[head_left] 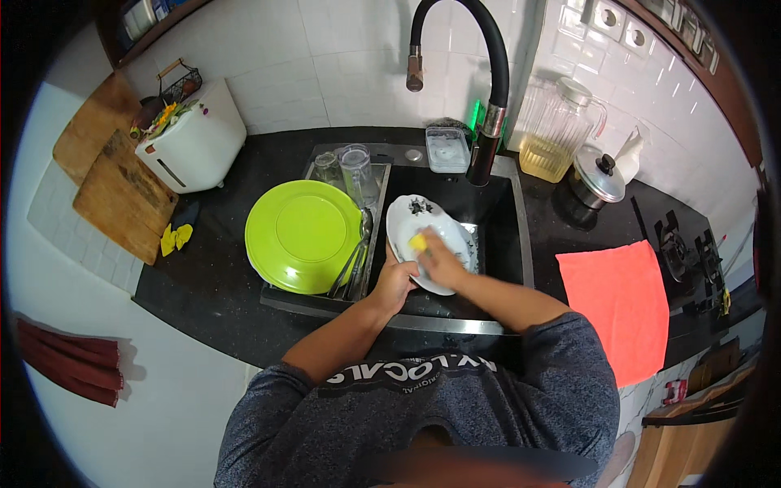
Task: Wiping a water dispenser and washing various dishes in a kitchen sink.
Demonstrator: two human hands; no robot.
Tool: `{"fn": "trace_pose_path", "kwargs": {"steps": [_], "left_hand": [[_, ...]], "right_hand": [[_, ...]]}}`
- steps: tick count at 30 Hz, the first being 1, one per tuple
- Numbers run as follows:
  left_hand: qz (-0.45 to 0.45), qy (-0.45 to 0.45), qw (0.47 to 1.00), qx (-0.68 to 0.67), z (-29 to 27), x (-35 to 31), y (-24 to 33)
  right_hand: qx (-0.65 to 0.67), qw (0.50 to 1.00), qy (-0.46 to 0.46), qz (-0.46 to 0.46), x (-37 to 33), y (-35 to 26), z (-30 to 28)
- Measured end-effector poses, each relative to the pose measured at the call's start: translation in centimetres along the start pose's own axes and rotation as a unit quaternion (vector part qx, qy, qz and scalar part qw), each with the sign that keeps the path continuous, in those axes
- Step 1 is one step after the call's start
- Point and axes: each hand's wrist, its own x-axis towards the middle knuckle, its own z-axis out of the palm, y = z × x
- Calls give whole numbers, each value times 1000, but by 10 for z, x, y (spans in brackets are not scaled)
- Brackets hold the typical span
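Observation:
A white oval dish point(404, 213) with a dark floral pattern is tilted over the black sink basin point(504, 220). My left hand point(395, 283) grips the dish by its near left edge. Against its inner surface my right hand point(443, 262), slightly blurred, presses a yellow sponge point(417, 242). Left of the basin, a large lime-green plate point(303, 236) lies on the drainer, with several spoons or similar cutlery point(355, 264) along its right side. Two clear glasses point(358, 172) stand behind the cutlery.
A black flexible faucet point(498, 73) arches over the basin's back, near a clear soap container point(447, 150). On the right are a pitcher point(557, 134), a lidded pot point(599, 175) and a coral cloth point(614, 305). A white toaster point(195, 138) and wooden boards point(122, 195) stand left.

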Motion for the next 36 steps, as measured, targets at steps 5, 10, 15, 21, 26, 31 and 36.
{"fn": "trace_pose_path", "kwargs": {"steps": [5, 10, 15, 21, 26, 31, 36], "left_hand": [[-45, -14, 999, 21, 3, 3, -6], [-8, -19, 999, 33, 1, 3, -1], [-23, -53, 998, 6, 0, 4, -7], [21, -37, 999, 18, 2, 3, -1], [-16, -32, 999, 33, 7, 1, -3], [34, -30, 998, 40, 1, 7, -6], [-23, -54, 998, -4, 4, 2, -4]], "right_hand": [[44, 978, 88, -185, 34, 3, -9], [74, 996, 46, 9, 7, 20, 10], [62, 963, 110, -237, 35, 3, -8], [25, 999, 24, -31, 3, 10, 8], [17, 977, 114, -177, 38, -3, -17], [13, 998, 51, 33, 7, 2, 5], [26, 982, 90, -164, 36, -2, -12]]}}
